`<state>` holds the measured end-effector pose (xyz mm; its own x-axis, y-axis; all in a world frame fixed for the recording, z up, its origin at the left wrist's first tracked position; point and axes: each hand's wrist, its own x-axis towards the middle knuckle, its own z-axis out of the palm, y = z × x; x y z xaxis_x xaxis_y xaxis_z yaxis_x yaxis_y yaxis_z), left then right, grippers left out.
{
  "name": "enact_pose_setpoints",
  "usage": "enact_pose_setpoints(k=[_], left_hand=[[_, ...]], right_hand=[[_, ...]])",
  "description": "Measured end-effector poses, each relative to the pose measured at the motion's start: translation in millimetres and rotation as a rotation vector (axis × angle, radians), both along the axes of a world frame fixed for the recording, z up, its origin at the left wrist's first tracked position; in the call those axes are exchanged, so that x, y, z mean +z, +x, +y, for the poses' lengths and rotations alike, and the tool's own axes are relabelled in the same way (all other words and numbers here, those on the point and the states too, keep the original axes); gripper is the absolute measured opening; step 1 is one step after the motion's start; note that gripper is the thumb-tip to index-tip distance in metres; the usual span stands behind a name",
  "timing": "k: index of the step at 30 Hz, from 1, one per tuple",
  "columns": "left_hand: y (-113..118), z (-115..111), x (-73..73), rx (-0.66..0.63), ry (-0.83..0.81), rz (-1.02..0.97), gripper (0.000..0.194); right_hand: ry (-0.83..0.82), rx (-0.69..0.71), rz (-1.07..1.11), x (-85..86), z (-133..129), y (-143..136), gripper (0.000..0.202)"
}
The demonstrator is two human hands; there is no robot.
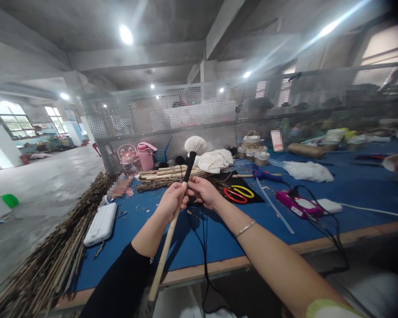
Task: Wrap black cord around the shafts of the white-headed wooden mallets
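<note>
My left hand (172, 201) is wrapped round a pale wooden stick (166, 247), which slants from the lower middle up to a round white cloth-covered head (195, 144). Black cord wrapping (189, 167) covers the stick just below that head. Close against the lower end of the wrapping, my right hand (202, 192) has its fingers pinched together on the black cord; the fingertips are partly hidden. Loose black cord (204, 247) hangs below the hands and runs over the table's front edge.
Scissors with red and yellow handles (240, 193) lie on the blue table (225, 240). A glue gun (265, 173), a magenta device with cables (298, 204) and white cloth (215, 160) lie beyond. A white power bank (101, 224) and bundled dry stalks (56, 243) are left.
</note>
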<state>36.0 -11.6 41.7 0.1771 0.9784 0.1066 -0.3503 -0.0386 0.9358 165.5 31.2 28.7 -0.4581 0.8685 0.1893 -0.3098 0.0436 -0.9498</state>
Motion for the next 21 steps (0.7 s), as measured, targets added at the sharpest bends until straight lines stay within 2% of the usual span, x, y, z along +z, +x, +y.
enact_pose_setpoints(k=[5,12,17,19,21], left_hand=[[5.1,-1.3,-0.7,0.044,0.056,0.052,0.032],[7.7,-4.0,-2.5,0.114,0.126,0.209,0.030],[8.5,-3.4,-9.6,0.040,0.065,0.291,0.041],[9.0,-2.7,-11.4,0.094,0.096,0.343,0.040],[9.2,-2.1,-12.3,0.227,0.177,0.414,0.033]], right_hand=[[-0.025,0.129,0.013,-3.4,2.5,3.2,0.034],[-0.021,0.082,0.078,-0.9,1.1,1.4,0.037],[0.008,0.078,0.043,2.1,1.8,4.3,0.033],[0.060,0.037,-0.008,2.0,3.9,6.7,0.031],[0.092,-0.003,-0.064,1.8,5.4,8.6,0.030]])
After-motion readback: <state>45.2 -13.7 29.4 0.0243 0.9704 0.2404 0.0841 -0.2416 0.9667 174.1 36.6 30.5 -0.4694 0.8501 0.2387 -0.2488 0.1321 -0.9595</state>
